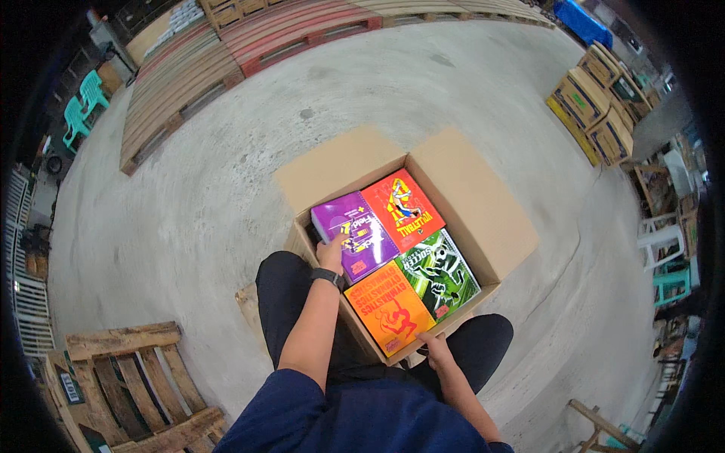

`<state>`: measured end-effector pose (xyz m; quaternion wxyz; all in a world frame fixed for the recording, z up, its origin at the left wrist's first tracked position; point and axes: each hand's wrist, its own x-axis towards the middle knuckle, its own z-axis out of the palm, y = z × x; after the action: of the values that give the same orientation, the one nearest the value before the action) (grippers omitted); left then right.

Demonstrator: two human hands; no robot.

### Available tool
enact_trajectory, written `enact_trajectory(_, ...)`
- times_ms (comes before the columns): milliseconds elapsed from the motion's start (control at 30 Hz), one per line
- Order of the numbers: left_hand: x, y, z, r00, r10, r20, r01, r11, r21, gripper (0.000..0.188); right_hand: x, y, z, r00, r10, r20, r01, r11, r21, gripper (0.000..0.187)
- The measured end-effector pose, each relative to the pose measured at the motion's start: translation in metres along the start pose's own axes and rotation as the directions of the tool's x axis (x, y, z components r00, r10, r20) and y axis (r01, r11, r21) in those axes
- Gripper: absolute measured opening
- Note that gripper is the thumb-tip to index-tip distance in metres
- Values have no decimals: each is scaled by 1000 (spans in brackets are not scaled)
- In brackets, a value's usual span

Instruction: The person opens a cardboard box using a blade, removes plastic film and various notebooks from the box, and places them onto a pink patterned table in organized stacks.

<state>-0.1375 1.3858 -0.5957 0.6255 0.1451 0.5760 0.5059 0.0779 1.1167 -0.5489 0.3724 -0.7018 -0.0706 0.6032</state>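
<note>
An open cardboard box (483, 204) rests in front of me between my knees, two of its flaps folded outward. Four colour blocks of notebooks fill it: a purple notebook (370, 257) at the far left, a red notebook (423, 219) at the far right, an orange notebook (377, 321) nearest me and a green notebook (442, 283) beside it. My left hand (332, 253), with a dark wristband above it, grips the purple notebook's left edge, its fingers curled over the cover. My right hand (435, 349) is closed on the box's near rim, by the orange notebook's corner.
Wooden pallets (181, 90) lie along the far side, and another pallet (143, 385) is at the lower left. Stacked cartons (593, 106) stand at the right. Green plastic chairs (79, 109) are at the far left; a white chair (661, 241) stands near the right edge.
</note>
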Motion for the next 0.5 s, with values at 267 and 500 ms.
enact_trajectory(267, -10, -6, 20, 980, 135, -147, -103, 973, 204, 70, -18, -6, 0, 999, -31, -5, 31, 998, -57, 62)
enact_trajectory(500, -24, -4, 22, 983, 175, -62, -157, 960, 230, 70, -39, -11, 4, 989, -123, -83, 125, 992, 30, 69)
